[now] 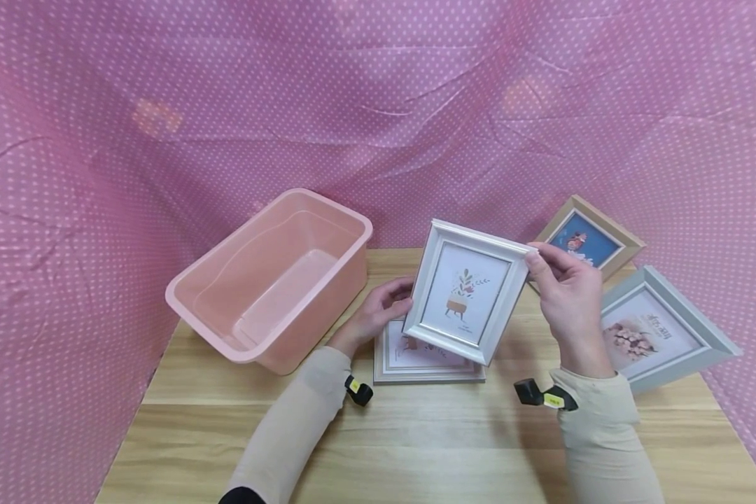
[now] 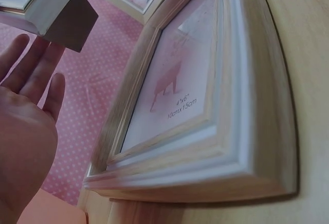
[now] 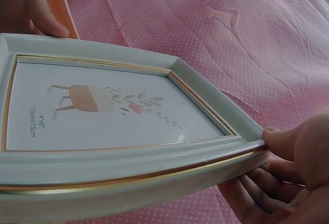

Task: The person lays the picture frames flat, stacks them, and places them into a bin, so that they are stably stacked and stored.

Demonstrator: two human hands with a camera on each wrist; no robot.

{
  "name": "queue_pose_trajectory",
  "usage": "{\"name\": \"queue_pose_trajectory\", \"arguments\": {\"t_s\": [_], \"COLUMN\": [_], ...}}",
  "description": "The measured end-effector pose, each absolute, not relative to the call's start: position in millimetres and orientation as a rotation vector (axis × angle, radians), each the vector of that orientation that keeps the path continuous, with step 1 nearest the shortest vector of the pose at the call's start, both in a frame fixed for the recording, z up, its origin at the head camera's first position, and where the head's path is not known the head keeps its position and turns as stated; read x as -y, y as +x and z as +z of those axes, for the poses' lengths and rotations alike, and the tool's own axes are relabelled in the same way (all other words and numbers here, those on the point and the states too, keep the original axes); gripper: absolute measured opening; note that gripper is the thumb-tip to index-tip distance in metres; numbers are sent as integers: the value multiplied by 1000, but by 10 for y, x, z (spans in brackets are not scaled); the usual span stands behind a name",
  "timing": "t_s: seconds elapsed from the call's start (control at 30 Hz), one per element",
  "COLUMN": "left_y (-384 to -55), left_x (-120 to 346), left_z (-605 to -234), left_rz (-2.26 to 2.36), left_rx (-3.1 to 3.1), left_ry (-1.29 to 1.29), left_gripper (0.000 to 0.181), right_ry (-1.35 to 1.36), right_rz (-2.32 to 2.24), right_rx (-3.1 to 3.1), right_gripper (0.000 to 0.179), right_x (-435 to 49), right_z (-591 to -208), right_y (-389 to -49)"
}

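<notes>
A silver-white frame (image 1: pixel 465 294) was held tilted above the table (image 1: pixel 466 441), its upper right corner pinched by the right hand (image 1: pixel 570 301), with the thumb laid on the front and the fingers bent behind. The left hand (image 1: pixel 381 308) was placed at the opposite edge, its fingers loosely extended, their tips at the back near a brown stand (image 2: pixel 74 23); whether any weight was borne by them could not be told. The held piece was judged light and stiff, its smooth moulding perhaps a little slippery and its glossy front breakable; the outer edges seemed the best places for a grip, with the pane and stand spared. Four frames were counted: the one held; one flat frame (image 1: pixel 416 360), partly covered from view, just below and right of the left hand; one tan frame (image 1: pixel 579 238) with a blue picture, beyond the right hand; and one grey-green frame (image 1: pixel 661 332) with a flower picture, to the right of that hand. One pink tub (image 1: pixel 327 308) was set left of the left hand. Beyond both hands, pink dotted cloth (image 1: pixel 353 105) was hung.
</notes>
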State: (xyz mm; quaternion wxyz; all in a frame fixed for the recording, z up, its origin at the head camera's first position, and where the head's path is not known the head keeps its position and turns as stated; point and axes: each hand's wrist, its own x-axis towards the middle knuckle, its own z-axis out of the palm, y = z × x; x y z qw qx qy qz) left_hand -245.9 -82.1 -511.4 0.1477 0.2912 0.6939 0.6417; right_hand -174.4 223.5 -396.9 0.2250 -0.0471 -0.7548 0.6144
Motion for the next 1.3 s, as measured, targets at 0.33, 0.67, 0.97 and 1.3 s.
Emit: {"name": "queue_pose_trajectory", "arguments": {"t_s": [0.33,0.67,0.97,1.3], "left_y": [-2448,-2377,-2318,-2243], "left_x": [884,1004,1041,1042], "left_z": [-5173,-5223,-5274,-5264], "left_rz": [1817,1763,1777,1897], "left_rx": [-2001,-1929,-2003,-2041], "left_ry": [812,755,718,699], "left_gripper": [59,71,65,54], "right_ry": [-153,-178,-189,-182], "right_rz": [1687,1696,1721,1695], "right_rx": [2058,2045,2029,2071], "right_gripper": [31,32,32,32], "right_x": [-2279,-2290,-2295,-2273], "right_z": [-3974,-3974,-3974,-3996], "right_y": [-1751,-1766,-1763,-1759]}}
